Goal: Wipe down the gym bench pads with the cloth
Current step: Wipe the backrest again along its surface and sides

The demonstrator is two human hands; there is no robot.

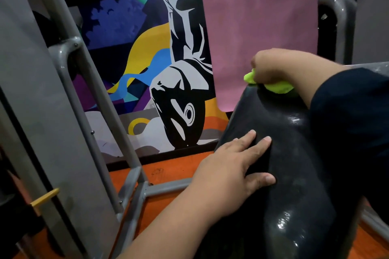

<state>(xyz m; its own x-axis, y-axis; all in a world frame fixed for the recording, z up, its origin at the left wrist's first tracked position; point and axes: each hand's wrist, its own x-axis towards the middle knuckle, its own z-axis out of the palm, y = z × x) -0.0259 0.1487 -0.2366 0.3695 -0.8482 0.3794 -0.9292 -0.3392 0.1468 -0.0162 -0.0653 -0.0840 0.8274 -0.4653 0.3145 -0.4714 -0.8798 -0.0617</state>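
The right hand (271,67) is clenching around a neon-green cloth (273,86), which is bulging out from under its fingers toward five o'clock and seven o'clock and pressing on the far top edge of the black bench pad (294,153). The left hand (229,166) is lying flat and released, fingers spreading on the pad's left side, at seven o'clock from the cloth. A gray steel frame (88,90) is standing at nine o'clock, a painted mural (147,59) showing behind it.
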